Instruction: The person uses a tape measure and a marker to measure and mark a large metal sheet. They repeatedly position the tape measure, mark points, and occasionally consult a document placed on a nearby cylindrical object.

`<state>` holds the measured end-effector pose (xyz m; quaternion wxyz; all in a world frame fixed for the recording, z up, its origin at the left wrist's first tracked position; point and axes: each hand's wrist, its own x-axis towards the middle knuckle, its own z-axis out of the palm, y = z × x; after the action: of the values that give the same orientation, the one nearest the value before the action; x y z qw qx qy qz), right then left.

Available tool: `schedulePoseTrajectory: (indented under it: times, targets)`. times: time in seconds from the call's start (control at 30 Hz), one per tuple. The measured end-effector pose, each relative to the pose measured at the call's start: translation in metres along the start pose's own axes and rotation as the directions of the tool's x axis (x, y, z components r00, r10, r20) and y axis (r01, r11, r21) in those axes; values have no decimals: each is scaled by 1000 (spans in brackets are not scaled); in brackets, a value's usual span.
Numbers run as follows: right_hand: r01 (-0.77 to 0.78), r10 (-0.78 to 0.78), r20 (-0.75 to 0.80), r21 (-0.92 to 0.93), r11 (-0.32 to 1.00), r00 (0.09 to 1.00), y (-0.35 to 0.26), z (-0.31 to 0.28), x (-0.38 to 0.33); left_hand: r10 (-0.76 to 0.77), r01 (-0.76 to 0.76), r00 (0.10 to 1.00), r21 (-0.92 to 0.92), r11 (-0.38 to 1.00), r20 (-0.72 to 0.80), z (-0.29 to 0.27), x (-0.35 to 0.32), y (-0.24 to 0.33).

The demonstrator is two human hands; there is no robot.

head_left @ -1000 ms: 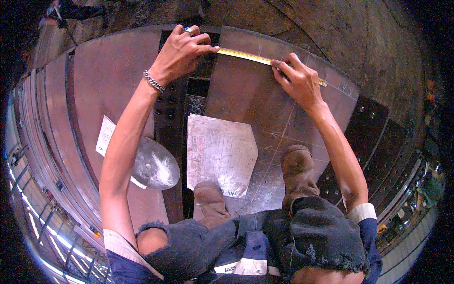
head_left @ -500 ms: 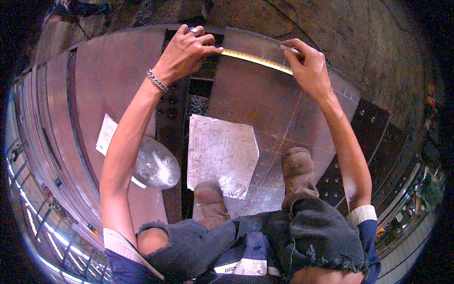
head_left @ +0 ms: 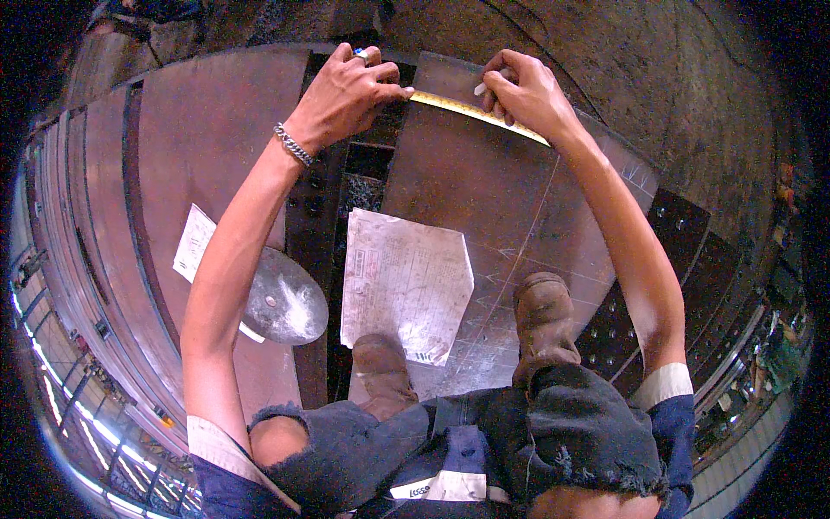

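My left hand (head_left: 350, 97) is closed on the near-left end of a yellow tape measure (head_left: 448, 105); its palm side is hidden. The blade stretches to the right across the far part of a brown steel plate (head_left: 458, 186). Pinched in my right hand (head_left: 523, 91) is a short white stick of chalk (head_left: 481, 89), just above the blade, with the fingers over its middle. Thin pale chalk lines (head_left: 538, 212) run along the plate.
A creased drawing sheet (head_left: 406, 277) lies between my boots (head_left: 545, 316). Beside my left forearm is a grey round disc (head_left: 285, 303) with another paper (head_left: 194, 242) past it. Dark gaps separate the plates; drilled plates (head_left: 679, 229) lie at right.
My right hand has moved left and slightly up with the chalk, baring the tape's right part. My left hand has shifted slightly right, still on the tape measure.
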<state>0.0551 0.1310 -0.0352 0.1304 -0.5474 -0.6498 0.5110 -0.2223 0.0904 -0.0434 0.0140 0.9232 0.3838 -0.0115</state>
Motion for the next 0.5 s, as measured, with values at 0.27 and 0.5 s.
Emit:
schedulePoseTrajectory:
  times: [0.27,0.5]
  targets:
    - [-134,98,216,159,978,971,13,4,20,-8,8,999,-6,1000,45,-2,2,1]
    - [-159,106,270,182,970,957,15,-10,22,-1,0,1000,24,1000,6,-1,2,1]
